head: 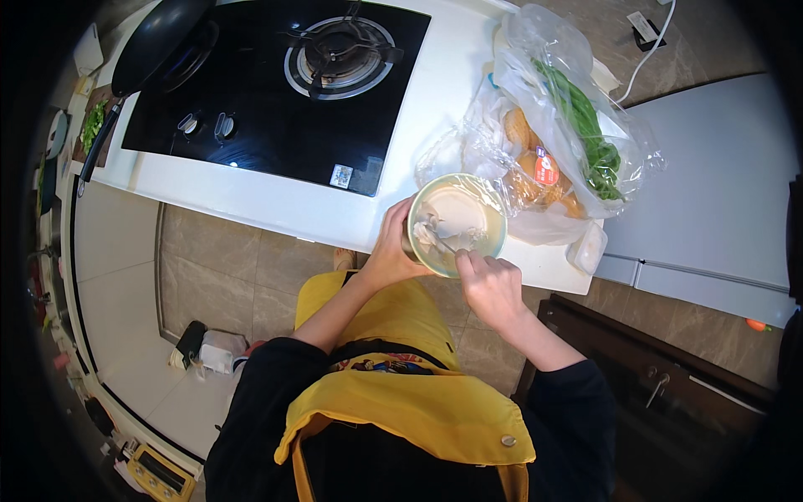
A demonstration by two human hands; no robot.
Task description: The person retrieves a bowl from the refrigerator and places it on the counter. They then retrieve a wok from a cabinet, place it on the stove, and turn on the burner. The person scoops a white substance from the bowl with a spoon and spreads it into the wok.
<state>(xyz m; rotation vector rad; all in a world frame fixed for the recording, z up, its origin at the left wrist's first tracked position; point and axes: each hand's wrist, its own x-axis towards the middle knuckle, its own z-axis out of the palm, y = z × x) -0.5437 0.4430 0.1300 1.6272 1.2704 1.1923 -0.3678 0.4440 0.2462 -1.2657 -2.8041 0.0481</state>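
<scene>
My left hand (394,254) grips the side of a round, pale green-rimmed bowl (463,202), tilted so that its inside faces me. In the fingers of my right hand (492,285) is the thin metal handle of a utensil (448,246), probably a spoon. Its far end reaches into the bowl and meets a soft whitish lump (426,231) near the left wall. Smaller whitish bits (475,236) cling to the lower right of the bowl's inside. The bowl is held over the counter's front edge, beside thin clear plastic.
A black gas hob (263,119) with a wok (157,44) fills the white counter (251,210) to the left. Plastic bags hold green vegetables (583,119) and brownish round produce (527,176). A small plastic box (587,250) sits at the counter's right corner.
</scene>
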